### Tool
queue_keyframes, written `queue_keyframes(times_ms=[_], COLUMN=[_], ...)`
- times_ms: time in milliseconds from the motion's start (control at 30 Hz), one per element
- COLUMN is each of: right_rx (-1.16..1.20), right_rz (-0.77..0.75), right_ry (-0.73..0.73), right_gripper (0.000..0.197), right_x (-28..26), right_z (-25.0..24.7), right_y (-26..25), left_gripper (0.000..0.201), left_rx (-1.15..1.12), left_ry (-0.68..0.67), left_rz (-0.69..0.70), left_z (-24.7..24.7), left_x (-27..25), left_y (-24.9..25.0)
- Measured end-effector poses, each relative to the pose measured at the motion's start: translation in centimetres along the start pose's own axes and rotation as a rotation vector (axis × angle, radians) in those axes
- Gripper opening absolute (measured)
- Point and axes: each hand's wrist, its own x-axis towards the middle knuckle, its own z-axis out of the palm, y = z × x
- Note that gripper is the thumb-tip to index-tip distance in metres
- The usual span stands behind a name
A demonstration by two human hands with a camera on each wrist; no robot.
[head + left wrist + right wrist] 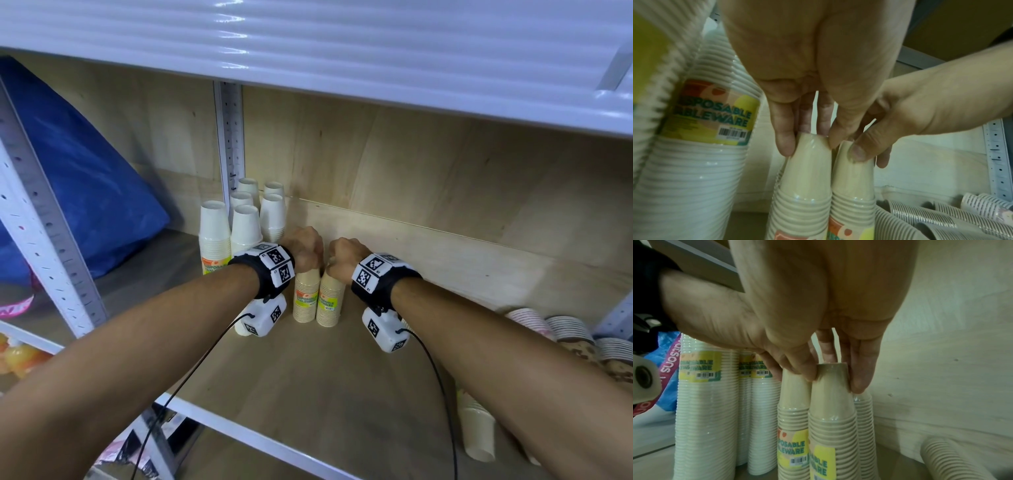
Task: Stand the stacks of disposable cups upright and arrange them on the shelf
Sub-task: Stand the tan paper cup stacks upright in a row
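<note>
Each hand's fingers [786,141] pinching one upright beige stack [306,296].

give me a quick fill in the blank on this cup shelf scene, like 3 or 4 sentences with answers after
1. Each hand grips the top of one ____ cup stack: the left hand holds the left tan stack, the right hand the right tan stack.
2. The two tan stacks stand ____ on the shelf, side by side.
3. The white cup stacks stand to the ____ of the tan pair.
4. The patterned cup stacks at the right end are still lying ____.

Missing words: tan; upright; left; down
</note>
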Motion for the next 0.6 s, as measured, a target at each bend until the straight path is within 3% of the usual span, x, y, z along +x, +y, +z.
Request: queue_keyframes(times_ms=[167, 300, 433, 600], right_rx=[0.005, -0.017, -0.065, -0.103], right_rz=[0.004, 0.054, 0.138, 0.282], right_ry=[0.034, 0.057, 0.071, 0.051], right_gripper=[0.031, 0.045, 0.046, 0.05], right_x=[-0.5, -1.3, -2.4, -5.6], right_z=[-0.3, -2.0, -4.5, -6.5], right_y=[0.6, 2.0, 4.8, 9.1], left_gripper=[0.012, 0.021, 0.02, 0.032], left_rx=[-0.033, -0.126, -0.204, -0.259], left_ry=[0.006, 0.056, 0.073, 0.039], left_rz=[0.007, 0.032, 0.084, 0.193], left_z=[-0.3, -1.5, -2.5, -2.0], left_x=[0.4, 1.2, 2.6, 3.4], left_y=[0.0, 1.2, 4.0, 8.6])
